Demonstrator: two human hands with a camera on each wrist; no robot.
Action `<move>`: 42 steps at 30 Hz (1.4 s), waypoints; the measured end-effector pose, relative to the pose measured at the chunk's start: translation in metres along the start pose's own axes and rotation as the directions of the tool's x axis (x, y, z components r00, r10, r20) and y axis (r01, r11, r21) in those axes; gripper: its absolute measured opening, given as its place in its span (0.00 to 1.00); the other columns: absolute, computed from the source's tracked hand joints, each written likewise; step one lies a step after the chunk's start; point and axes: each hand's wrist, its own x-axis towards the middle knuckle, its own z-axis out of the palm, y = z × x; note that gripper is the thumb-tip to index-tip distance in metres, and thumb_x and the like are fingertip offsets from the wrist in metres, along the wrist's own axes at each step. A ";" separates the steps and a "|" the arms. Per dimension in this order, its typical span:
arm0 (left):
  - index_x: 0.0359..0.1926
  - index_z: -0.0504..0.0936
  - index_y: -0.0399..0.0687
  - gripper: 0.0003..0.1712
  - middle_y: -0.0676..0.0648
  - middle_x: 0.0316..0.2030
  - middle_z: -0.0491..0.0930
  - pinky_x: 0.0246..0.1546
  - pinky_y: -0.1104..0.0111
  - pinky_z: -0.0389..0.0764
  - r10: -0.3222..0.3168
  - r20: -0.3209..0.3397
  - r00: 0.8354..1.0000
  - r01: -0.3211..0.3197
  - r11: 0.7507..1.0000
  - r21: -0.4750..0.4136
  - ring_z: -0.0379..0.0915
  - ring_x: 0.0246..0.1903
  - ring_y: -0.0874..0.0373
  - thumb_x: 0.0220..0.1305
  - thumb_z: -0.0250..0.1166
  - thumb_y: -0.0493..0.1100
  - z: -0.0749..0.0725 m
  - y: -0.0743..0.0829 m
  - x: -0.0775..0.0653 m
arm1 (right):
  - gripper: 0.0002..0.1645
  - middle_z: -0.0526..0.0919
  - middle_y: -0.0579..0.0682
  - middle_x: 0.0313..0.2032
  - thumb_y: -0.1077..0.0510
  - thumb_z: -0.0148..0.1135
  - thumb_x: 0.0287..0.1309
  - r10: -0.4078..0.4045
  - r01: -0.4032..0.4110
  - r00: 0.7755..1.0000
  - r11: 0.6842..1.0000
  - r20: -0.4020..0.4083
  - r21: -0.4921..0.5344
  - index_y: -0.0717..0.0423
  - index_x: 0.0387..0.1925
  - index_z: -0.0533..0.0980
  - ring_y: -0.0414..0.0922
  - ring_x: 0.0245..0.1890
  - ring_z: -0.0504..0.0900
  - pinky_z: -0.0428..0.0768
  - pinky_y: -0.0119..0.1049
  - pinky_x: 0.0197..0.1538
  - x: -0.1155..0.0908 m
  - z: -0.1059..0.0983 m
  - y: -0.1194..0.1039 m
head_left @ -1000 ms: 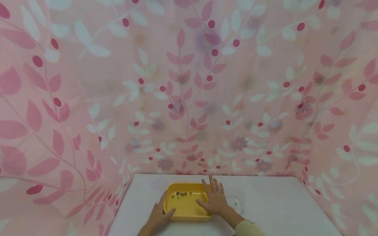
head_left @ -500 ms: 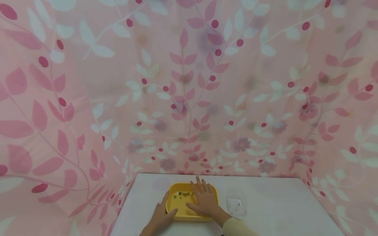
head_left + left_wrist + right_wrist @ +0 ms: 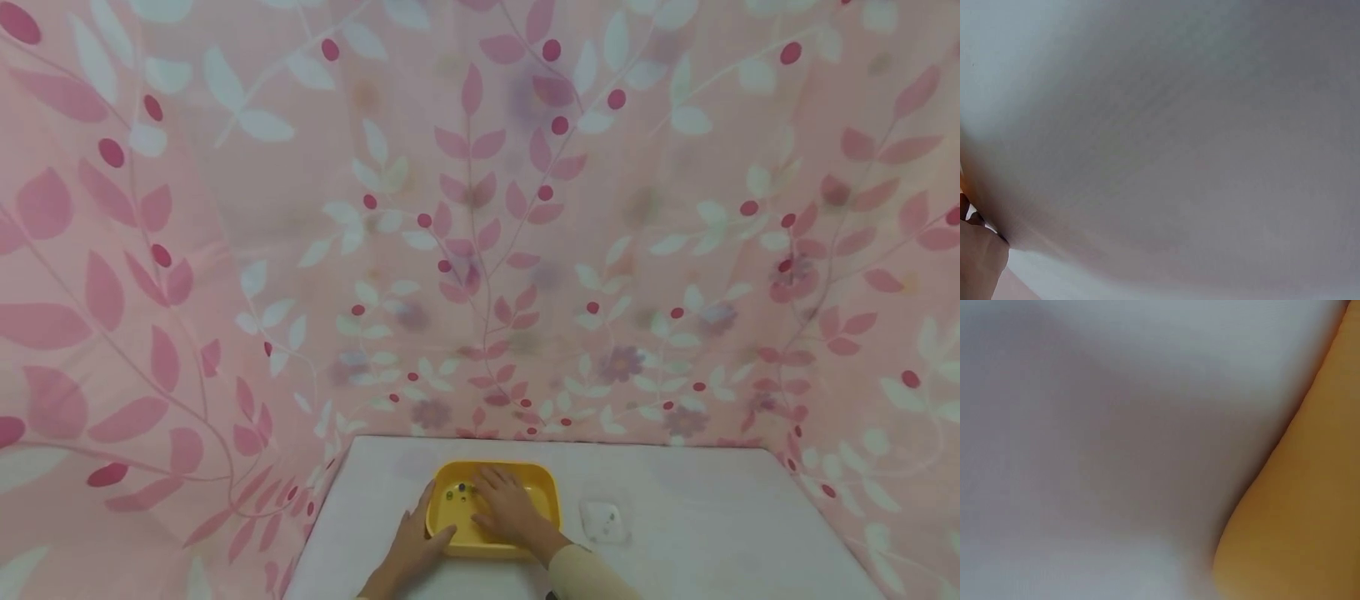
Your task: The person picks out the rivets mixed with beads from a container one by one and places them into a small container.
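A shallow yellow tray (image 3: pixel 501 552) lies on the white tabletop in the head view. Several small glass marbles (image 3: pixel 449 495) rest in its far left part. My left hand (image 3: pixel 408 546) holds the tray's left side, its fingers along the outer wall and its thumb at the near left corner. Inside the tray, my right hand (image 3: pixel 508 507) reaches over the floor with fingers extended to the marbles, and it covers some of them. The left wrist view catches only part of the left hand (image 3: pixel 982 262) at its edge. The tray's yellow wall (image 3: pixel 1297 519) fills the right of the right wrist view.
To the right of the tray stands a small clear container (image 3: pixel 603 521) with a few tiny pieces in it. A pink leaf-patterned curtain (image 3: pixel 480 250) hangs behind and beside the white table (image 3: pixel 712 517).
My right hand has moved left from the tray's right side, down over the marbles. The left hand keeps its place on the tray. The clear container has come out from behind the right arm.
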 end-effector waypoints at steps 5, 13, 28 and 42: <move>0.79 0.45 0.55 0.55 0.38 0.73 0.62 0.72 0.38 0.41 -0.023 0.003 1.000 0.023 1.000 -0.007 0.57 0.71 0.36 0.60 0.65 0.61 0.001 -0.001 -0.001 | 0.26 0.80 0.51 0.60 0.49 0.66 0.62 0.028 -0.025 0.999 0.994 -0.026 0.109 0.54 0.58 0.77 0.51 0.60 0.77 0.72 0.53 0.65 0.009 0.008 -0.005; 0.79 0.46 0.56 0.55 0.38 0.73 0.62 0.72 0.38 0.41 -0.018 -0.007 1.000 0.018 1.000 -0.009 0.57 0.71 0.34 0.59 0.65 0.62 -0.001 0.000 0.001 | 0.12 0.88 0.57 0.40 0.64 0.68 0.56 0.287 -0.172 0.955 0.742 -0.076 0.648 0.64 0.43 0.83 0.49 0.39 0.85 0.84 0.41 0.44 0.022 0.033 -0.003; 0.79 0.45 0.55 0.54 0.41 0.75 0.59 0.72 0.37 0.40 -0.004 -0.009 1.000 0.003 1.000 -0.020 0.56 0.72 0.39 0.61 0.64 0.61 0.002 -0.004 0.001 | 0.13 0.87 0.49 0.35 0.62 0.68 0.56 0.221 -0.190 0.975 0.834 0.002 0.519 0.61 0.44 0.85 0.41 0.33 0.77 0.79 0.36 0.38 0.035 0.034 -0.019; 0.79 0.46 0.55 0.53 0.40 0.74 0.60 0.72 0.37 0.39 -0.029 -0.010 1.000 0.029 0.999 -0.019 0.57 0.72 0.38 0.61 0.65 0.59 0.001 0.003 -0.002 | 0.08 0.82 0.44 0.35 0.65 0.68 0.57 0.290 -0.308 0.951 0.842 0.110 0.443 0.55 0.38 0.87 0.44 0.38 0.76 0.80 0.49 0.54 0.033 0.036 -0.022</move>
